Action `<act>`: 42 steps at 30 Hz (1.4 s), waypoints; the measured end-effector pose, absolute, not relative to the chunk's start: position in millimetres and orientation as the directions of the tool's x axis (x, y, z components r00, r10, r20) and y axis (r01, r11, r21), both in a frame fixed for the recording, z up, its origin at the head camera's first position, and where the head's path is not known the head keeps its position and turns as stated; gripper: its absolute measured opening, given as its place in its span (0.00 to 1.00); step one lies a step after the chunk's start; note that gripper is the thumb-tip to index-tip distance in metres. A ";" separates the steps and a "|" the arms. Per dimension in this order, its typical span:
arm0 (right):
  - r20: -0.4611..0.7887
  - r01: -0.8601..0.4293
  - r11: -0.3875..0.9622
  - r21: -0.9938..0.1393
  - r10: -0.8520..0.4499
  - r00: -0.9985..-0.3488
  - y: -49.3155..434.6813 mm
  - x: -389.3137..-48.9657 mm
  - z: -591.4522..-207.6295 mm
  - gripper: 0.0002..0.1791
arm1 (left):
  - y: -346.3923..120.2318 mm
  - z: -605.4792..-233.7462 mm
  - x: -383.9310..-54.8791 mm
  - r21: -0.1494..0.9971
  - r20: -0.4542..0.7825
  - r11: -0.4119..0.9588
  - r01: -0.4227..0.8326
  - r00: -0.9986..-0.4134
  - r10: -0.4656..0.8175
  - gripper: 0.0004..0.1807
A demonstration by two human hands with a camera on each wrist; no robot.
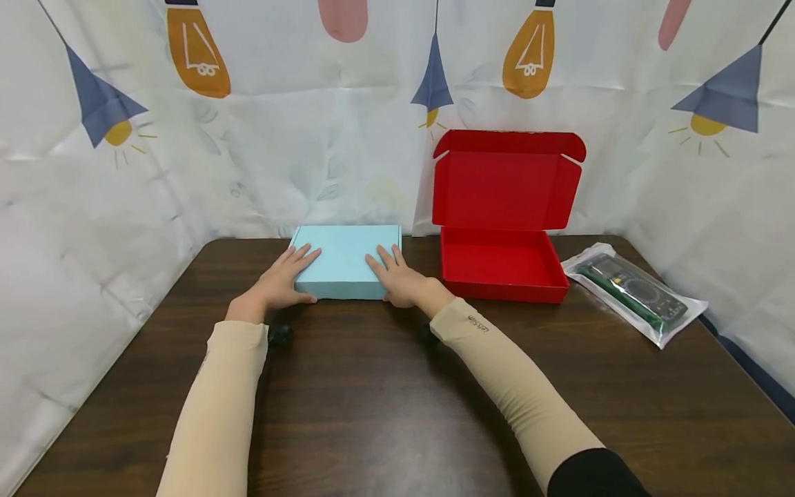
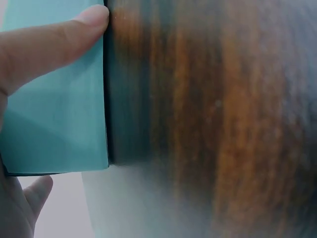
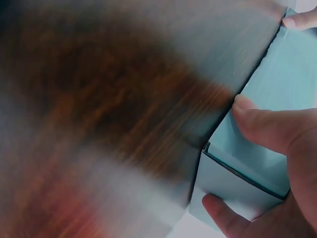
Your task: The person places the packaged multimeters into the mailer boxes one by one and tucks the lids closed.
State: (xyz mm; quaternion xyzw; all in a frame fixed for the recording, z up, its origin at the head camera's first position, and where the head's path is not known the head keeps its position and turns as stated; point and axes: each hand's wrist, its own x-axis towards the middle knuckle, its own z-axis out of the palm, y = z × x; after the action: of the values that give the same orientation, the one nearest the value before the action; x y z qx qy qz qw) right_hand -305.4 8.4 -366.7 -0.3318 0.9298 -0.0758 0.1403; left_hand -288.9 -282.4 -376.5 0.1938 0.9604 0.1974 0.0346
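Observation:
A closed light blue box [image 1: 346,260] lies flat at the back of the table. My left hand [image 1: 277,277] holds its left end, with fingers spread over the lid's edge and the thumb [image 2: 74,37] along the front face. At the other end my right hand [image 1: 405,279] holds the right front corner. Its thumb [image 3: 262,126] lies on the front face, and another finger [image 3: 223,213] touches the short side. Whatever the box contains is hidden. Right of it stands an open red box [image 1: 502,259], its lid upright and its inside bare.
A clear plastic bag [image 1: 633,293] holding a black device with a dial and something green lies at the table's right. The dark wood table [image 1: 385,407] extends toward me. A white patterned curtain [image 1: 279,138] hangs behind.

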 end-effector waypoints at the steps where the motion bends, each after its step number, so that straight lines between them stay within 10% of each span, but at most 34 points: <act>1: -0.206 -0.596 0.768 -0.234 -0.639 -0.741 8.1 -304.9 -366.3 0.51 | -282.7 -376.6 -288.8 0.389 0.012 0.848 0.360 -0.922 0.386 0.55; 29: -0.203 -0.595 0.773 -0.218 -0.633 -0.747 9.7 -302.0 -363.8 0.51 | -277.1 -374.7 -290.8 0.386 -0.050 0.873 0.297 -0.939 0.341 0.61; 42: -0.155 -0.649 0.714 -0.262 -0.695 -0.702 21.1 -305.3 -364.8 0.49 | -281.3 -364.7 -288.5 0.422 -0.103 0.865 0.272 -0.933 0.344 0.47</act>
State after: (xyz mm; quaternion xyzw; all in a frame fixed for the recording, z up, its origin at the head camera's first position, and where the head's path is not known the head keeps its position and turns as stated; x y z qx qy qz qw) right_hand -305.3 21.1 -364.8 -0.3661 0.9177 -0.0941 0.1221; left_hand -288.5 -281.3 -364.7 0.1602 0.9616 0.2050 0.0879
